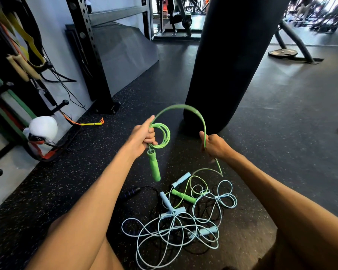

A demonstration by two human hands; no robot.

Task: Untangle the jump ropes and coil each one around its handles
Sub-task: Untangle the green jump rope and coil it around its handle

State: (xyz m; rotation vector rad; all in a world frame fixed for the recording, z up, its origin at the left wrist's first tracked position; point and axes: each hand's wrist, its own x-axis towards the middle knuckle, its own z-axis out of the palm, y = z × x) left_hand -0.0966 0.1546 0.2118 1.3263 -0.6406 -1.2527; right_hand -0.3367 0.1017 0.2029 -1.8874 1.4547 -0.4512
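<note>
My left hand (142,136) grips a small coil of green jump rope (163,136), and one green handle (154,165) hangs down below the fist. From the coil the green cord arcs up and over to my right hand (213,146), which pinches it. Below that hand the cord drops to the floor pile. The second green handle (183,195) lies there among tangled light blue ropes (170,234) with several light blue handles (180,179). A black rope with a dark purple handle (129,193) lies in the same tangle.
A black punching bag (226,65) hangs just beyond the hands. A black rack upright (95,61) stands to the left, with resistance bands (20,36) and a white boxing glove (42,129) by the wall. A yellow-handled cord (90,124) lies on the speckled rubber floor (281,152).
</note>
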